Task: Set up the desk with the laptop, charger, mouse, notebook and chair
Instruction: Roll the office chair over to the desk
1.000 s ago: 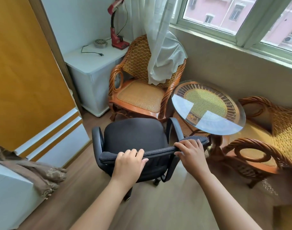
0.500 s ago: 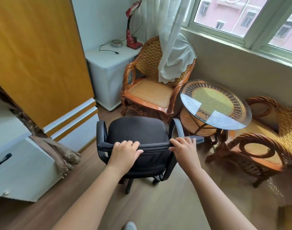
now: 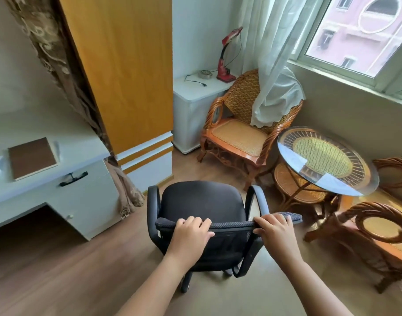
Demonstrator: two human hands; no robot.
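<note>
At left, white table [image 3: 58, 144] with a drawer, carrying a brown notebook [image 3: 32, 158] flat on top, well apart from the chair. Across the wooden floor [image 3: 58, 270], near the middle, black office chair [image 3: 202, 201] with its seat facing away, back edge nearest the camera, armrests on both sides. Beyond it, rattan armchair [image 3: 238, 133] partly draped by a white curtain [image 3: 275, 76], just beside a round glass-topped side table [image 3: 320, 160]. Farther back, white cabinet [image 3: 195, 106] bearing a red desk lamp [image 3: 225, 53]. On the top edge of the chair's backrest, left hand [image 3: 190, 236] curled over and gripping it, fingers wrapped across the rim. Toward the other end of the same edge, right hand [image 3: 275, 231] likewise closed around it.
</note>
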